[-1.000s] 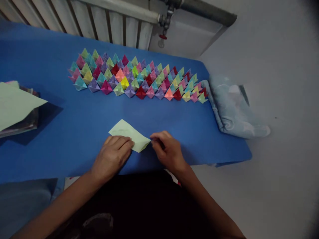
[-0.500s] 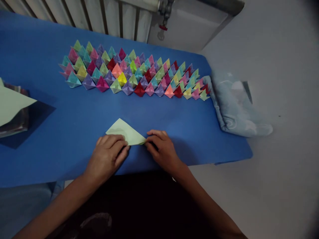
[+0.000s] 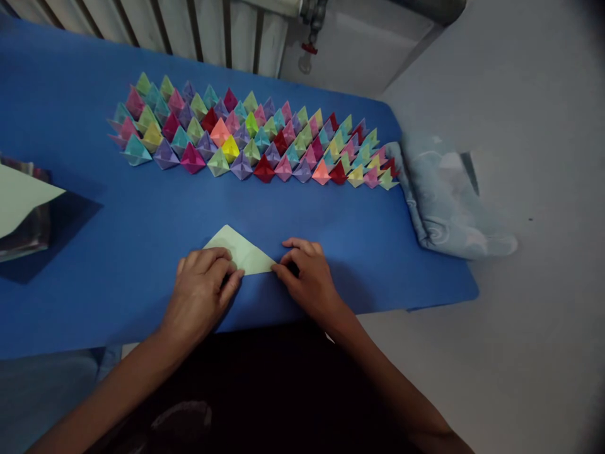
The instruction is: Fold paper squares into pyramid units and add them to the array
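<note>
A pale green folded paper [image 3: 246,253], roughly a triangle, lies on the blue table near its front edge. My left hand [image 3: 203,284] rests on the left part of the paper, with curled fingers over it and the thumb at its lower edge. At the paper's right corner, my right hand [image 3: 307,274] pinches the tip between thumb and index finger. Beyond the hands stand several rows of small folded paper pieces [image 3: 253,151] in many colours.
Pale green paper [image 3: 23,195] lies on a dark box-like object [image 3: 35,233] at the left. A folded light blue cloth [image 3: 439,195] sits at the table's right end. Behind the blue table [image 3: 155,214] are a radiator [image 3: 208,31] and a red-handled valve [image 3: 309,48].
The left hand's fingers have shifted slightly up over the paper. My right thumb has moved a little left onto the corner, and the paper's lower edges now lie closer together.
</note>
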Demonstrator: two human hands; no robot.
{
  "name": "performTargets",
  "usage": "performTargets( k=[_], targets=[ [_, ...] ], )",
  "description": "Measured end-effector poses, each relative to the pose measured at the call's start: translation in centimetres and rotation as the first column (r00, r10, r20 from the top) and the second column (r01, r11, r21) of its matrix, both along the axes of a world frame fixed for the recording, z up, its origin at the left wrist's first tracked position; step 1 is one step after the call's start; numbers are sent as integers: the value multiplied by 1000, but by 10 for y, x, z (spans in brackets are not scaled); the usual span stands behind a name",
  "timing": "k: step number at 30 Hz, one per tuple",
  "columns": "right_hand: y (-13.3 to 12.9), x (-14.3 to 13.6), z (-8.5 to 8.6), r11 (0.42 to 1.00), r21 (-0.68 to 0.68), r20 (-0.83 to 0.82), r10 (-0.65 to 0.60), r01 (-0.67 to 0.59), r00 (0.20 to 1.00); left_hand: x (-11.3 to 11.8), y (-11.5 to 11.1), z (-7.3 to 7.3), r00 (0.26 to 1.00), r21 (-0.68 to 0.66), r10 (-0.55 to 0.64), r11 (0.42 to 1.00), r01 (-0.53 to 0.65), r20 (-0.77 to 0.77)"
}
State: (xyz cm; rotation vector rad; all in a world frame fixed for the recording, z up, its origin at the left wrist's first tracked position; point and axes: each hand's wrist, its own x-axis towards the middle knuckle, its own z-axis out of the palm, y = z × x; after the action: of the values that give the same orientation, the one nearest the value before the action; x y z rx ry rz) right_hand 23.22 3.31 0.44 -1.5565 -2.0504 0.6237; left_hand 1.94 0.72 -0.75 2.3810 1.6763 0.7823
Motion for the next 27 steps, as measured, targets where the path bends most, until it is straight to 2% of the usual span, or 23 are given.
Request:
performTargets(
  k=[7,10,12,15,18,20,23,27],
  targets=[
    [6,2,4,999,-36,19,27,-26,999,-2,1,2,998,-108,44,993,-39,42],
    [9,2,8,997,-55,69,60,-56,996,2,0,3,1000,-39,-8,999,9,9],
    [9,-1,13,993,-76,128,102,-93,986,6,-3,4,994,30,-102,994,103,-45],
    [5,-8,21,984,-105,236,165,-143,958,12,-9,7,971,60,-206,975,214,-121],
    [-1,-13,26,982,-150,253,153,-117,955,14,-12,9,976,93,-164,979,179,-145],
    [-4,-13,27,978,-190,192,119,-82,974,14,-12,9,980,108,-142,982,157,-137],
    [-6,-11,27,954,-290,-1,75,-73,997,14,-11,8,982,96,-140,984,152,-123],
    [-4,-9,28,878,-475,-292,-86,-66,953,17,-8,5,980,117,-137,981,155,-146]
  ],
)
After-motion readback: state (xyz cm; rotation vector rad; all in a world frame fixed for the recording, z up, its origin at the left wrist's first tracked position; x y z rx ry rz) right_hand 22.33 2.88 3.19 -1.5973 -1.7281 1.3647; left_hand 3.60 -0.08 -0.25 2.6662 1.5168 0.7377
